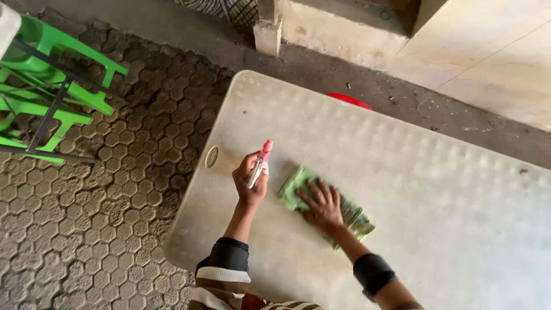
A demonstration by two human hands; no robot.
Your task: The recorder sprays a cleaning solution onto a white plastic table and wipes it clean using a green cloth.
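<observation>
The worktop [402, 172] is a pale, moulded plastic slab with rounded corners and rows of shallow dimples across its dull, smeared surface. Near its left end, the right hand [322, 202] lies flat with fingers spread, pressing on a crumpled green cloth [295, 186] that is soft and creased, one end sticking out under the wrist. Just beside it, closer to the left edge, the left hand [250, 182] is curled around a small spray bottle [260, 163], a slim pale body with a pink nozzle on top, held upright above the surface. Past the left edge the floor [103, 218] is rough hexagonal paving, grey and gritty. Glossy green plastic chairs [51, 86] stand there, well apart from the worktop.
</observation>
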